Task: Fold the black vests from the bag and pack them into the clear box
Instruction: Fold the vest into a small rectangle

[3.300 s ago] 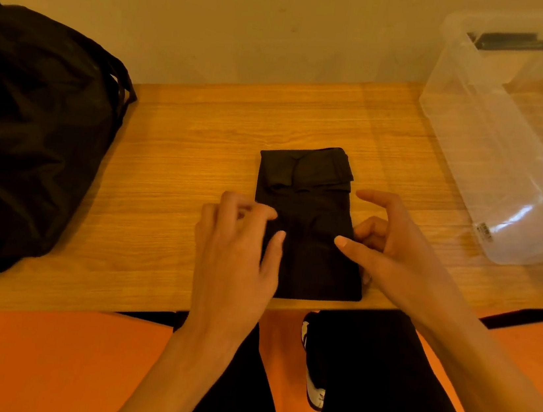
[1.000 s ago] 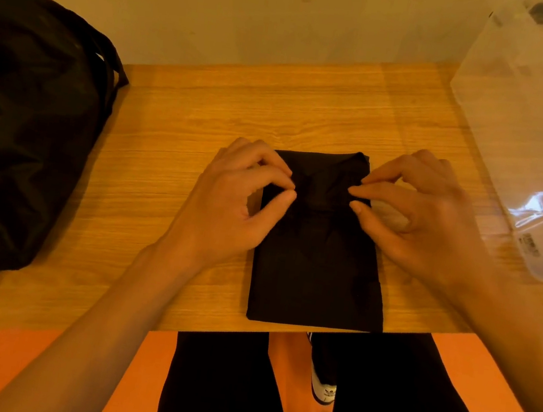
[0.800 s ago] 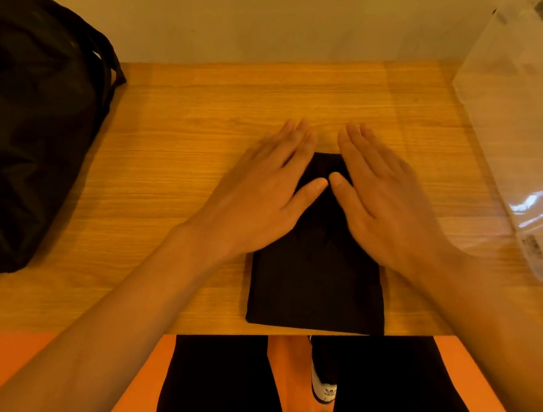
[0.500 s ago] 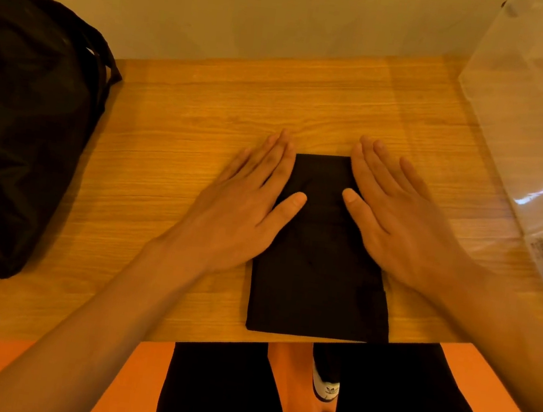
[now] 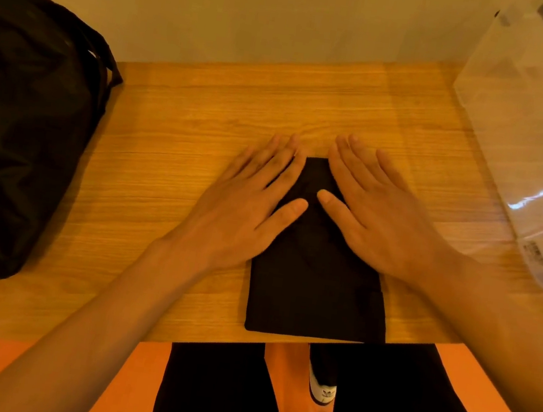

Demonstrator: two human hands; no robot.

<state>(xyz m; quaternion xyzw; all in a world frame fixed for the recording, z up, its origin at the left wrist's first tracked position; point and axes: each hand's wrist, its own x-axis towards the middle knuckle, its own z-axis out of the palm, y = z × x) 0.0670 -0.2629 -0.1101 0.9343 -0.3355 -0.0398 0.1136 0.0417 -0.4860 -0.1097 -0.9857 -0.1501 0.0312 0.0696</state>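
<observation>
Left hand [image 5: 246,202] and right hand [image 5: 375,216] lie flat, fingers straight, pressing the far half of the folded vest [image 5: 315,280]; nothing gripped. Vest sits on the table [image 5: 184,146] near its front edge. Bag [image 5: 22,124] left, clear box [image 5: 531,136] right. Folding looks done; packing remains.
</observation>
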